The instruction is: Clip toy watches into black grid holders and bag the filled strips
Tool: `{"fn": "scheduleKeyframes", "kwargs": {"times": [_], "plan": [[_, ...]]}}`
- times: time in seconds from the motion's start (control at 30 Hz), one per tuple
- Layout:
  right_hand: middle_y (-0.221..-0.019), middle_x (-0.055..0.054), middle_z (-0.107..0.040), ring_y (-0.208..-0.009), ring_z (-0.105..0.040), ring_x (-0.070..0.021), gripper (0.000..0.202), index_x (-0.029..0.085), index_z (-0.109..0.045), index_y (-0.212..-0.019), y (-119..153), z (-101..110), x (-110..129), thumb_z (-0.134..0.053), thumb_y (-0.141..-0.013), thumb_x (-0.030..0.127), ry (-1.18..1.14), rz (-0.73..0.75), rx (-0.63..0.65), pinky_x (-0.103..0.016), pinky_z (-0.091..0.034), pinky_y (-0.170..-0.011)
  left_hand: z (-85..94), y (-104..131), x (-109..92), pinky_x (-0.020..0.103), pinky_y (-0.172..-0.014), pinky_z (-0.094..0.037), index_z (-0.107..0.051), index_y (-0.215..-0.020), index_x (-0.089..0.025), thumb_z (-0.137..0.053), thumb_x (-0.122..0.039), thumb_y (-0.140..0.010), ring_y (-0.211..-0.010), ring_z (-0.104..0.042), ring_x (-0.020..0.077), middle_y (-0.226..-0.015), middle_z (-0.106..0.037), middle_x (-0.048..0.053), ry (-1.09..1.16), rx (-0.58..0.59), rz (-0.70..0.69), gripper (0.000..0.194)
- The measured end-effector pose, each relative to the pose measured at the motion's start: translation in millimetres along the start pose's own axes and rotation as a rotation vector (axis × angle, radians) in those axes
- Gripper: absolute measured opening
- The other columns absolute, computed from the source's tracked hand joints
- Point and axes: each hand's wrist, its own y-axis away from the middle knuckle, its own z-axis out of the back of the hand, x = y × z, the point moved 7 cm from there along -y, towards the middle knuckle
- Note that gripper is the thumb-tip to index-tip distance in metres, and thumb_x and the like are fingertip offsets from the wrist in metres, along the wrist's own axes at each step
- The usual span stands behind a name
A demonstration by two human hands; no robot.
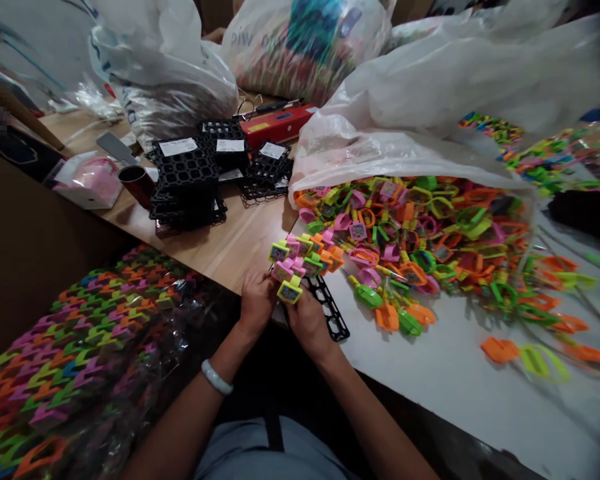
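A black plastic grid tray (333, 310) is at the table edge in front of me. A cluster of bright plastic pieces with square faces, like toy watches (310, 257), in yellow, pink, green and orange, stands up over its far part. My left hand (257, 303) is closed at the tray's near left side, fingertips partly hidden by the pieces. My right hand (307, 320) is closed over the tray's near edge, its thumb close beneath a yellow-green piece (290, 291). Whether either hand also pinches a single piece cannot be seen.
A white bag (330, 143) spills many similar pieces onto the white table (460, 373). Stacked black grid trays (185, 173) stand back left beside a dark cup (136, 185) and a red box (280, 125). Filled trays in clear plastic (90, 333) lie low at left.
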Motion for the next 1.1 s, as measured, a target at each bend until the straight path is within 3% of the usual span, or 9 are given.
{"fn": "scheduleKeyframes", "kwargs": {"times": [0.13,0.23,0.33,0.43,0.53,0.63,0.77,0.97,1.1], "plan": [[-0.095,-0.009,-0.072,-0.089,-0.069,-0.0245,0.018,0.021,-0.064,-0.106,-0.4,8.7,1.4,-0.051,-0.094,0.024,-0.094,-0.039,0.038,-0.035,-0.057,-0.077,1.7,0.4,1.1,0.033,-0.079,-0.045,-0.071,-0.079,-0.02,-0.058,-0.02,-0.092,-0.079,-0.062,0.0185,-0.083,-0.071,0.005,0.015,-0.021,0.005,0.018],[-0.091,-0.005,-0.071,-0.082,-0.067,-0.0208,0.016,0.023,-0.064,-0.1,-4.8,42.3,-8.3,-0.049,-0.095,0.024,-0.139,-0.065,0.028,-0.032,-0.054,-0.073,1.2,-2.3,4.2,0.035,-0.081,-0.047,-0.072,-0.083,-0.02,-0.06,-0.015,-0.088,-0.082,-0.064,0.02,-0.086,-0.072,0.006,0.045,-0.006,0.006,0.014],[-0.095,-0.011,-0.067,-0.089,-0.063,-0.0249,0.016,0.019,-0.065,-0.098,-16.1,92.7,-35.9,-0.05,-0.093,0.022,0.167,-0.142,-0.151,-0.037,-0.051,-0.079,-1.0,-6.9,5.8,0.035,-0.084,-0.049,-0.073,-0.087,-0.021,-0.062,-0.01,-0.081,-0.089,-0.066,0.0208,-0.093,-0.073,0.006,0.091,0.042,-0.006,0.017],[-0.088,-0.014,-0.063,-0.084,-0.058,-0.027,0.014,0.017,-0.065,-0.083,-29.5,117.1,-61.3,-0.052,-0.086,0.016,0.48,-0.237,-0.142,-0.041,-0.048,-0.077,2.4,-9.2,3.2,0.033,-0.085,-0.052,-0.073,-0.089,-0.021,-0.059,-0.009,-0.081,-0.092,-0.068,0.0204,-0.094,-0.074,0.005,0.133,0.068,-0.011,0.02],[-0.085,-0.01,-0.061,-0.076,-0.056,-0.0231,0.013,0.019,-0.062,-0.078,-34.0,127.4,-58.5,-0.052,-0.086,0.017,0.461,-0.207,-0.148,-0.037,-0.047,-0.072,19.4,-7.7,-3.7,0.032,-0.085,-0.054,-0.071,-0.099,-0.02,-0.053,-0.014,-0.09,-0.095,-0.069,0.0192,-0.099,-0.074,0.006,0.155,0.021,0.024,0.021],[-0.093,-0.007,-0.063,-0.077,-0.059,-0.02,0.013,0.02,-0.062,-0.093,-20.6,141.7,-42.4,-0.058,-0.091,0.032,0.231,-0.18,-0.309,-0.033,-0.049,-0.07,47.6,-5.7,-18.1,0.032,-0.089,-0.054,-0.067,-0.11,-0.019,-0.048,-0.025,-0.099,-0.101,-0.067,0.0193,-0.106,-0.073,0.008,0.138,-0.091,0.08,0.023],[-0.086,-0.004,-0.066,-0.074,-0.061,-0.0192,0.02,0.021,-0.062,-0.092,7.2,135.7,-45.6,-0.059,-0.091,0.04,0.103,-0.233,-0.307,-0.032,-0.049,-0.067,67.3,-1.0,-41.4,0.029,-0.08,-0.054,-0.065,-0.096,-0.019,-0.053,-0.039,-0.099,-0.087,-0.066,0.0177,-0.091,-0.069,0.004,0.114,-0.165,0.145,0.024],[-0.083,-0.012,-0.065,-0.088,-0.057,-0.0291,0.009,0.02,-0.06,-0.079,25.6,117.1,-59.4,-0.053,-0.085,0.021,0.49,-0.184,-0.111,-0.044,-0.046,-0.081,28.9,25.2,-31.9,0.035,-0.083,-0.053,-0.062,-0.11,-0.019,-0.062,-0.05,-0.093,-0.093,-0.067,0.023,-0.1,-0.07,0.007,0.067,-0.011,0.247,0.035],[-0.081,-0.007,-0.063,-0.078,-0.058,-0.0247,0.007,0.022,-0.057,-0.081,29.2,133.0,-66.8,-0.058,-0.083,0.029,0.317,-0.335,-0.229,-0.04,-0.048,-0.074,7.4,29.6,-28.5,0.039,-0.089,-0.05,-0.065,-0.11,-0.02,-0.069,-0.037,-0.09,-0.1,-0.063,0.0256,-0.104,-0.069,0.008,-0.035,0.047,0.112,0.027]]}}
